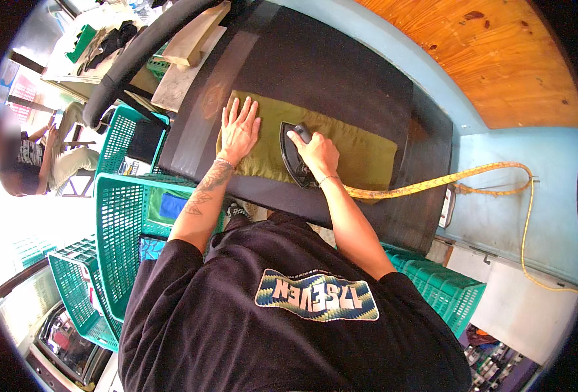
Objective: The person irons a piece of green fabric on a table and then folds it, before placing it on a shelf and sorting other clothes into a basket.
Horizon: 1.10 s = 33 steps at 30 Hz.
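Observation:
An olive-green cloth [362,147] lies spread across a dark padded ironing table [328,63]. My left hand [240,130] rests flat on the cloth's left end, palm down with the fingers spread. In my right hand [318,152] is the grey handle of a clothes iron [291,152], whose dark body sits on the middle of the cloth. The iron's tip and soleplate edge show left of my fist; part of its body is hidden under the hand. From the iron a yellow-wrapped cord [406,188] runs right, over the cloth's lower corner.
Green plastic baskets [115,245] holding folded fabric stand at the left. More stacked baskets [441,284] are at the lower right. A black padded arm [142,54] and wooden boards [195,39] border the table's left side. A blue wall [494,147] rises beyond. Another person [34,152] sits far left.

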Tool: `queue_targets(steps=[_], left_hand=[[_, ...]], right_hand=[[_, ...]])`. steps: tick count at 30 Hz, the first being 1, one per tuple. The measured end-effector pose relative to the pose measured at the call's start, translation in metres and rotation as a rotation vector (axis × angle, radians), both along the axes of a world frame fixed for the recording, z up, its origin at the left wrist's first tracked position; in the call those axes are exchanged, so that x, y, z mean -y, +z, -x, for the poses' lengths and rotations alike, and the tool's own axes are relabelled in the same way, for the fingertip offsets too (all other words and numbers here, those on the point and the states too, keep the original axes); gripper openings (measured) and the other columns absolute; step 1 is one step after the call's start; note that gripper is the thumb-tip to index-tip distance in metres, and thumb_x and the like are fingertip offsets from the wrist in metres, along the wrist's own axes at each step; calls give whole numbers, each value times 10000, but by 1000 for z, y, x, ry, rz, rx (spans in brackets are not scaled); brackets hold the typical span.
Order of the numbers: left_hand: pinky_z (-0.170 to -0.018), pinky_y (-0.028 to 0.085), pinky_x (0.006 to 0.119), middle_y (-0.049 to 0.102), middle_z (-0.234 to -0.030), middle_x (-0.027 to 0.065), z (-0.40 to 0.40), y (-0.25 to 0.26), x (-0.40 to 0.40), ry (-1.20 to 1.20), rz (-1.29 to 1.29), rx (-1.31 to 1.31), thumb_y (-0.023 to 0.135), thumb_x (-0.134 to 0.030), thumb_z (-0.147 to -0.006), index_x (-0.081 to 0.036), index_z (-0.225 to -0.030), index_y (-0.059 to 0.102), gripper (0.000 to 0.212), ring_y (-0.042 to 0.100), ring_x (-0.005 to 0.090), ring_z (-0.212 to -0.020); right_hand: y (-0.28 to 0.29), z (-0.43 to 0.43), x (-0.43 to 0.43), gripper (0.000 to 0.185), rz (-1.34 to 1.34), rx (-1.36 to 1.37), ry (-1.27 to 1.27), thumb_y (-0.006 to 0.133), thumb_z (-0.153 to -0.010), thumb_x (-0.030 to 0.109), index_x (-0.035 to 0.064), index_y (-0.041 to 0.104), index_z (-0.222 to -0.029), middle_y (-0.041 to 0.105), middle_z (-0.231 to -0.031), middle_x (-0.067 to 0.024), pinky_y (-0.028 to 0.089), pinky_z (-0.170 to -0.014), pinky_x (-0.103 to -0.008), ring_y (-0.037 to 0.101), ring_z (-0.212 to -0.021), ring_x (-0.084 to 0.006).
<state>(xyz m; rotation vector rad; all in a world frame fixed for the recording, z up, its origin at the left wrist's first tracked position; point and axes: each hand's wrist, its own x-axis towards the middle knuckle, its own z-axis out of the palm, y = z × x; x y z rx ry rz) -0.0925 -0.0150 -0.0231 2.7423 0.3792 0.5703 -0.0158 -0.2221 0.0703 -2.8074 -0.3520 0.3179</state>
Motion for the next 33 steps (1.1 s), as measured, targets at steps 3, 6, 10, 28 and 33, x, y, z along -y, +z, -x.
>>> queue_targets(steps=[3,6,10,28,33], left_hand=[[-1223,191,596,414,-1601,20,10,-22,-21,-15,-103,-85,505,-371,-1037,-206,-1536,454,528,316,280,-1506],[-1224,179,603,416,-1601,0,7,-24,-18,-5,-68,-116,510,-379,-1035,-238,-1542,448,530,316,253,-1506],[-1225,176,596,414,-1602,-11,10,-17,-15,27,-70,-149,511,-380,-1034,-253,-1537,457,521,315,244,-1508],[-1228,109,615,352,-1627,138,77,16,74,217,177,-131,650,-368,-942,-8,-1533,397,736,227,366,-1538],[-1222,75,626,298,-1656,125,95,4,61,326,158,-171,572,-558,-955,-25,-1576,326,855,199,321,-1555]], right_hand=[[-5,-33,13,805,3,-20,-70,584,-819,811,18,721,-830,730,-796,-235,585,-684,-506,737,-786,-415],[-10,-65,30,824,59,17,-89,583,-809,825,15,732,-839,728,-828,-254,587,-713,-511,735,-815,-426],[-10,-103,33,844,48,14,-67,593,-804,821,-11,727,-844,723,-885,-293,579,-772,-525,725,-873,-450],[-1,-145,-7,805,15,-311,334,643,-760,833,47,744,-906,748,-887,-184,555,-810,-450,734,-889,-342],[-1,-125,-54,799,52,-232,539,612,-766,850,76,750,-901,749,-893,-185,557,-787,-468,732,-885,-369]])
